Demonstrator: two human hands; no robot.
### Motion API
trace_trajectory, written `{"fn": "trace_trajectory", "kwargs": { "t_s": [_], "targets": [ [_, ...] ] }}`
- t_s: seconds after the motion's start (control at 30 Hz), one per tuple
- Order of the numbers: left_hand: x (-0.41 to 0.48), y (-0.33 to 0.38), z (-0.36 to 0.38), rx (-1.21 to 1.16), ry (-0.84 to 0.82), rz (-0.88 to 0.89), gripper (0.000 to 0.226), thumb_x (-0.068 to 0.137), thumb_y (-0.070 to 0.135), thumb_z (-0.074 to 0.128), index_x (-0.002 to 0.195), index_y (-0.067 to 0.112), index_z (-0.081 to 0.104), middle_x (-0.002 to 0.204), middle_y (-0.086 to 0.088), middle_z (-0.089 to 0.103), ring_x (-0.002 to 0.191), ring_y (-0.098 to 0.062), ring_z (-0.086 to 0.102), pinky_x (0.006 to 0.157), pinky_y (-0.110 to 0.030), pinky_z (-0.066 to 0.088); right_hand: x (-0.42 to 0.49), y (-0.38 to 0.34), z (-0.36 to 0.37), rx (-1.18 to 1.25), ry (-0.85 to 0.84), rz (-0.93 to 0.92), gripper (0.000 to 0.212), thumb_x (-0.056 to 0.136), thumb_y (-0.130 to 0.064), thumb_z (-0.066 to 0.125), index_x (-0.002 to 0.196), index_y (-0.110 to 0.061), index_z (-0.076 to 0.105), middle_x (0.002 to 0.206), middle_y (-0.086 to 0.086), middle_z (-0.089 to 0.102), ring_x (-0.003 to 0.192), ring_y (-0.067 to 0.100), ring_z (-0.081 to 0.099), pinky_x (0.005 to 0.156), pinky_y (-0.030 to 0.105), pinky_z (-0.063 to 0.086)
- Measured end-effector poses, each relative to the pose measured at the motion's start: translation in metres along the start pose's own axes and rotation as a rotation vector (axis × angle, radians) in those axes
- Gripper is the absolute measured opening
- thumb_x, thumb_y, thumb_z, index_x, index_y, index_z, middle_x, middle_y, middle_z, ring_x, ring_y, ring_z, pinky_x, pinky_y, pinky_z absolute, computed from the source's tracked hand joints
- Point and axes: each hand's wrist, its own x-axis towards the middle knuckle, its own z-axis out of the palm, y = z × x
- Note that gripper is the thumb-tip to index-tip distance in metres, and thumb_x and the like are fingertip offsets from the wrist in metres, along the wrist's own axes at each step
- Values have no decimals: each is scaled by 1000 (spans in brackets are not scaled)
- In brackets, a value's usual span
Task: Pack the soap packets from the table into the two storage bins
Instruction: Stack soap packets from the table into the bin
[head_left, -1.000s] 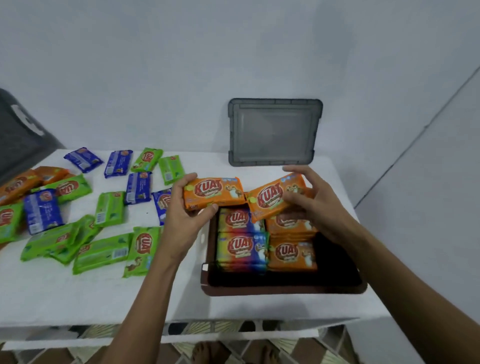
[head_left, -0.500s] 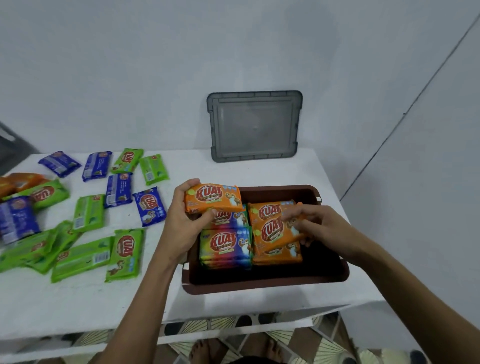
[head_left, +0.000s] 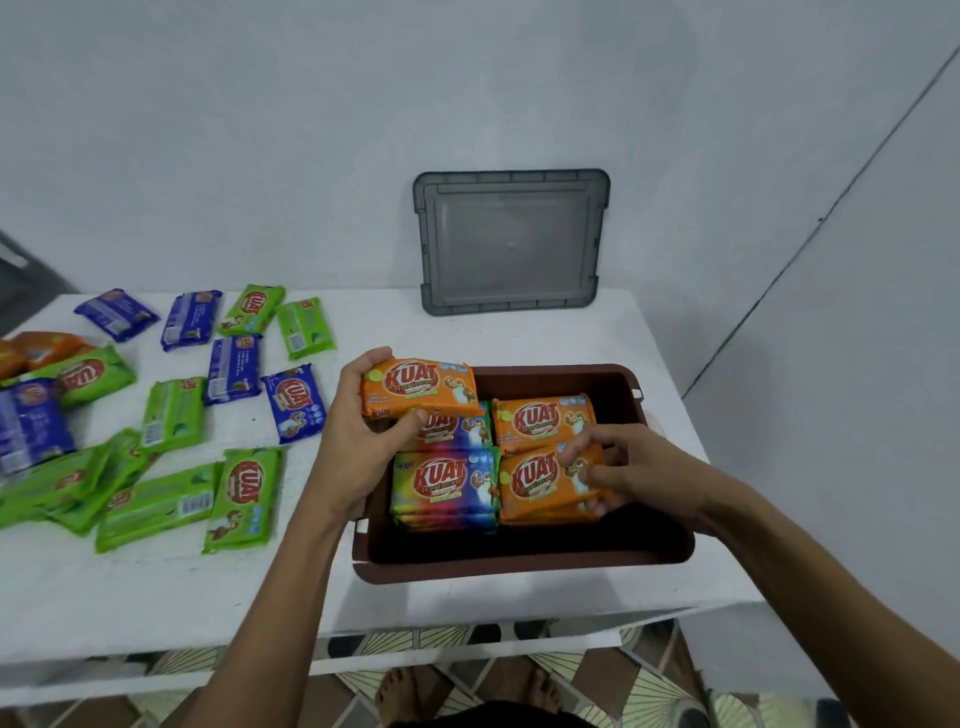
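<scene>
A brown storage bin (head_left: 524, 564) sits on the white table (head_left: 156, 592) at the right. Inside it lie rainbow-coloured soap packets (head_left: 441, 480) on the left and orange ones (head_left: 540, 418) on the right. My left hand (head_left: 353, 441) grips an orange soap packet (head_left: 415, 387) above the bin's far left corner. My right hand (head_left: 618, 467) pinches the right end of another orange packet (head_left: 535, 483), which lies on the near right stack inside the bin.
Several green packets (head_left: 239, 499), blue packets (head_left: 293, 402) and a few orange ones (head_left: 41, 348) lie scattered over the left of the table. A grey lid (head_left: 511, 241) leans against the back wall. A dark object (head_left: 21, 280) shows at the left edge. Bare feet stand below.
My right hand has lowered its orange packet from above the bin and laid it flat on the near right stack. My left hand keeps its packet over the bin's far left corner.
</scene>
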Motion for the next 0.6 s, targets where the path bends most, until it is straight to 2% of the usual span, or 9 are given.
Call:
{"fn": "trace_trajectory", "kwargs": {
  "t_s": [0.1,0.23,0.33,0.43,0.6],
  "targets": [
    [0,0,0,14,0,5,62,82,7,71,131,35,43,117,15,53,109,-13,59,82,-39,58,7,2,5,-26,50,60,14,94,-5,60,102,-15,66,126,0,54,111,25,62,77,39,62],
    [0,1,1,45,2,21,63,82,7,71,131,34,43,116,18,51,107,-9,59,81,-33,57,16,3,14,-352,113,67,14,94,-10,60,99,-23,63,137,0,48,125,27,52,87,42,59],
    [0,1,1,54,0,19,63,82,8,71,132,34,42,116,19,51,107,-10,58,80,-31,57,19,0,21,-625,146,62,11,96,-16,58,102,-26,58,142,2,46,127,27,50,97,37,53],
    [0,1,1,54,-8,12,64,83,7,71,134,33,42,117,17,51,108,-11,58,81,-34,57,21,-1,27,-751,162,60,11,98,-19,56,101,-29,53,144,4,46,127,28,50,99,36,49],
    [-1,3,2,73,-18,17,65,82,8,71,135,32,41,116,17,51,109,-13,57,83,-37,57,20,-2,31,-909,99,34,7,100,-26,51,103,-29,45,145,6,43,126,28,50,102,37,48]
  ]
}}
